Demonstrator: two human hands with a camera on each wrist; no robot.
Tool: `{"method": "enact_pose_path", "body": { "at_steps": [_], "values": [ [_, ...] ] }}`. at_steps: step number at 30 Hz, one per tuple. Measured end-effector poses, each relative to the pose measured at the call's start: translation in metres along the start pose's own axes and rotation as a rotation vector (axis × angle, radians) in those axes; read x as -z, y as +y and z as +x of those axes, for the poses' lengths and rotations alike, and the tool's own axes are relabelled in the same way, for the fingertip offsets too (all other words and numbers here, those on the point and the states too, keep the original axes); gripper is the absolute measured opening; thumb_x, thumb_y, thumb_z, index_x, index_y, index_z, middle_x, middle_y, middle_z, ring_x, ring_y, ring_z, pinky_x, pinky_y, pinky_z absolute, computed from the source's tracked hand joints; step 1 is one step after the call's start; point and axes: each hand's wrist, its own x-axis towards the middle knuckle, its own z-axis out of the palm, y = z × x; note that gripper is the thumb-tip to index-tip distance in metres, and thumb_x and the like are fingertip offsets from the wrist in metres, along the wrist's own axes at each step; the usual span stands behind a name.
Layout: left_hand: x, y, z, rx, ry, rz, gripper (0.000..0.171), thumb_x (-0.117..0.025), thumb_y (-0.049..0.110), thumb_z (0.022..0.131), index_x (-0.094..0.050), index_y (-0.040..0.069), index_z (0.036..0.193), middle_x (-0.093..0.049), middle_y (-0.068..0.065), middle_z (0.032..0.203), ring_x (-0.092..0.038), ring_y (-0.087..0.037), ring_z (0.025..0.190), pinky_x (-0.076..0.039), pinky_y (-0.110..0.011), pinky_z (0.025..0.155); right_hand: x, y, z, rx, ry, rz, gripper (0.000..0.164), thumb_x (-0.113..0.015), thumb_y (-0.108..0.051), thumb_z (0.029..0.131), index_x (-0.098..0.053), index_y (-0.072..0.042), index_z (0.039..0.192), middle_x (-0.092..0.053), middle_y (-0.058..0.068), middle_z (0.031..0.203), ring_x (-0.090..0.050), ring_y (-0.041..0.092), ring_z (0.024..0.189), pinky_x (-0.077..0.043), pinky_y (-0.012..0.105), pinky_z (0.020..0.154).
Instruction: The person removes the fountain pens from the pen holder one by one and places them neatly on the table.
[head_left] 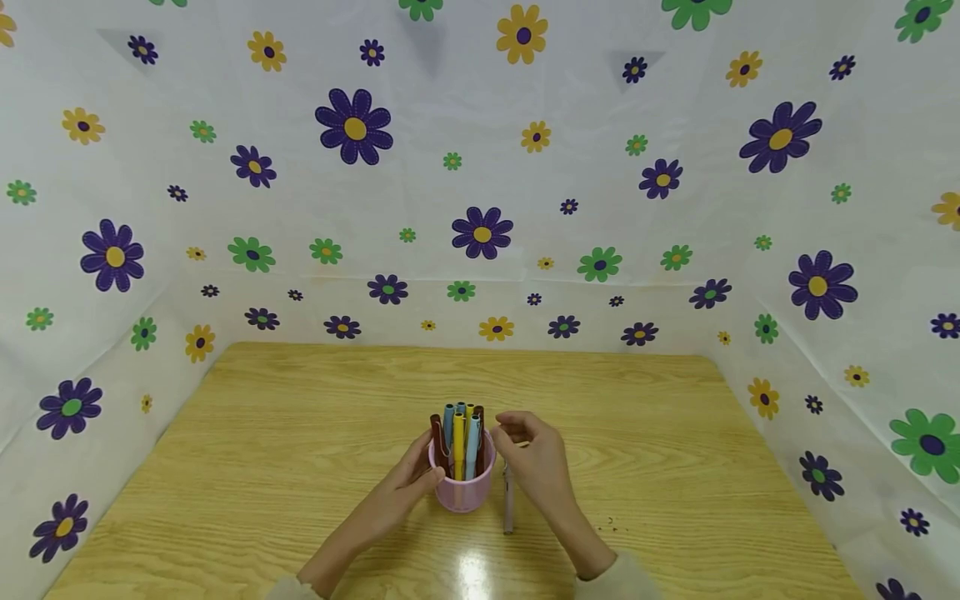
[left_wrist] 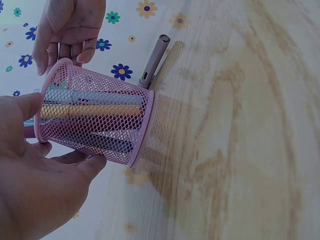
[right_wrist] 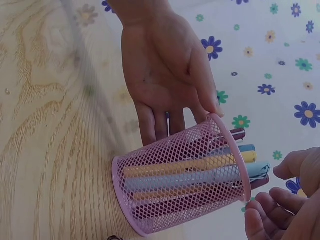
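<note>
A pink mesh pen holder (head_left: 462, 497) stands upright on the wooden table, filled with several capped pens (head_left: 459, 442) in yellow, blue, light blue and dark red. My left hand (head_left: 401, 492) holds the holder from its left side, thumb at the near rim and fingers along the wall, as the right wrist view (right_wrist: 165, 75) also shows. Just right of the rim is my right hand (head_left: 536, 454), fingers loosely bent and nothing seen in them. Below that hand, a greyish pen (head_left: 508, 507) lies on the table beside the holder, its upper end partly hidden.
The wooden table (head_left: 315, 417) is enclosed at the back and sides by white flower-printed sheets (head_left: 420, 192). A few small dark specks (head_left: 611, 523) lie on the table to the right of the right wrist.
</note>
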Motion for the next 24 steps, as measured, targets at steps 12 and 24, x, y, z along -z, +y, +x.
{"method": "enact_pose_path", "body": {
  "at_steps": [12, 24],
  "values": [
    [0.000, 0.000, 0.000, -0.002, -0.012, -0.014, 0.068, -0.044, 0.021, 0.113, -0.002, 0.013, 0.167, -0.014, -0.024, 0.169, -0.018, -0.040, 0.154, -0.023, -0.055, 0.122, -0.018, -0.006, -0.004, -0.004, 0.020, -0.038, 0.019, -0.080, -0.014, 0.090, -0.076, -0.002, 0.104, -0.073, 0.004, 0.090, -0.065, 0.019, 0.083, -0.054, 0.022, 0.061],
    [0.001, 0.001, 0.000, -0.003, -0.016, -0.018, 0.070, -0.045, 0.023, 0.113, 0.000, 0.013, 0.167, -0.015, -0.026, 0.168, -0.018, -0.040, 0.154, -0.023, -0.055, 0.122, -0.032, -0.009, -0.002, 0.017, 0.073, -0.190, 0.031, -0.088, -0.029, 0.084, -0.075, -0.006, 0.101, -0.069, 0.000, 0.087, -0.062, 0.012, 0.077, -0.053, 0.024, 0.061]
  ]
}}
